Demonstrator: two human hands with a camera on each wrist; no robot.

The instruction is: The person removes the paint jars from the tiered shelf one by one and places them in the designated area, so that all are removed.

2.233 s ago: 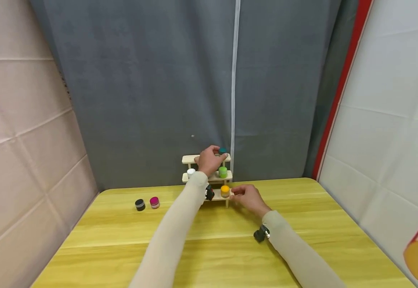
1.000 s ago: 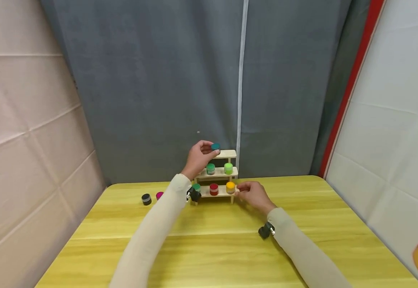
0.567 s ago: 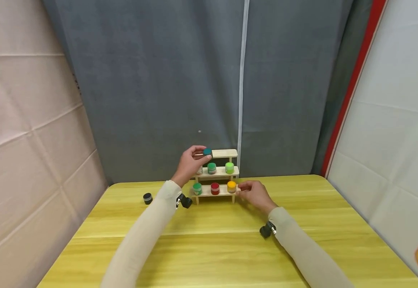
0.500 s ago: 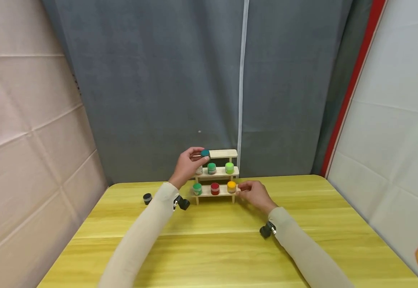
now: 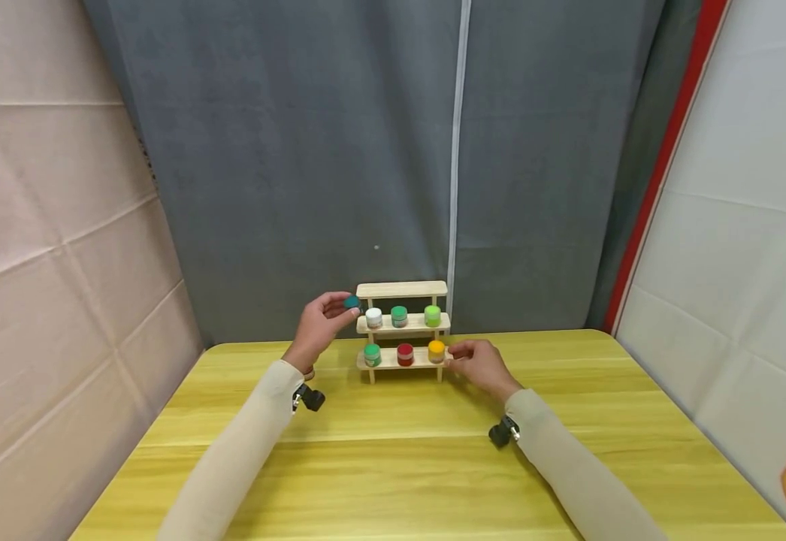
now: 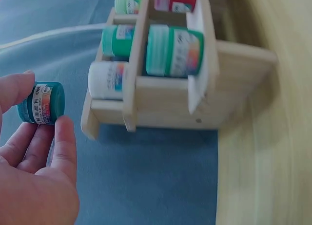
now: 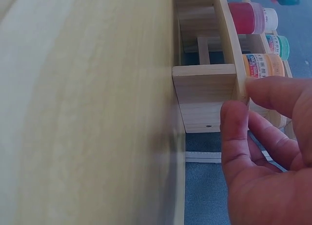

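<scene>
My left hand (image 5: 318, 328) pinches a teal paint jar (image 6: 43, 103) between thumb and fingers, just off the left end of a small three-tier wooden rack (image 5: 401, 289). On the rack's middle tier stand a white jar (image 5: 374, 318), a green jar (image 5: 399, 316) and a light green jar (image 5: 432, 315). The bottom tier bears another green jar (image 5: 372, 355), a red jar (image 5: 404, 355) and a yellow jar (image 5: 436, 351). With thumb and fingertips, my right hand (image 5: 481, 368) grips the right end of the bottom shelf (image 7: 231, 49), beside the yellow jar. No jar stands on the top tier.
The rack stands near the back edge of a yellow wood-grain table (image 5: 393, 466). Behind it hangs a grey curtain (image 5: 285, 165) with a pale vertical strip. Light panels (image 5: 48, 300) flank the table, and a red strip (image 5: 663, 165) edges the right one.
The left hand has carried the teal jar from the top tier's right end leftward and down past the rack's left end. Its arm now hides the black and magenta jars. The right hand keeps its place.
</scene>
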